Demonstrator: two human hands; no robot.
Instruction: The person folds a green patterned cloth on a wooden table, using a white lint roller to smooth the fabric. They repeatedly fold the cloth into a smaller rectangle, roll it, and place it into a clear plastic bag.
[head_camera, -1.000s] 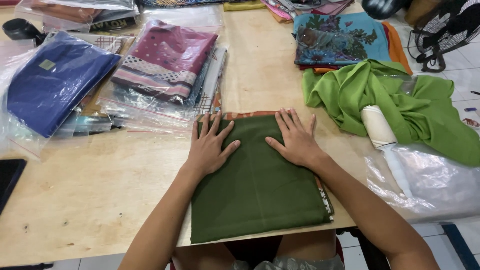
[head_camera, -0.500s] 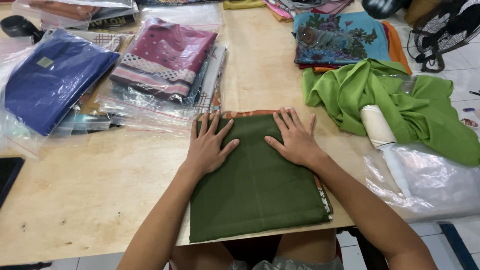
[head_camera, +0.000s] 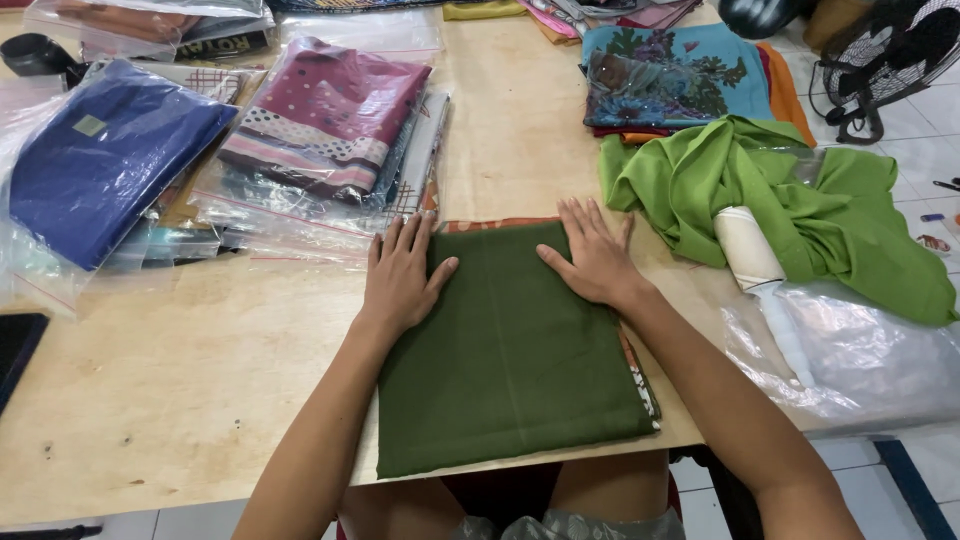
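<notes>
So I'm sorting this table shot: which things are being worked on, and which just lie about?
In hand: left hand and right hand, flat on the folded dark green cloth.

Lying about: bagged blue cloth, bagged maroon cloth, light green cloth, white roll, fan.

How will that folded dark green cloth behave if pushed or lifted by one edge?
Probably floppy: the folded dark green cloth lies flat in thin layers under the left hand and right hand, so a lifted edge would likely droop and unfold. Pushed, it may slide or bunch on the smooth wooden table. It looks light and not fragile.
</notes>
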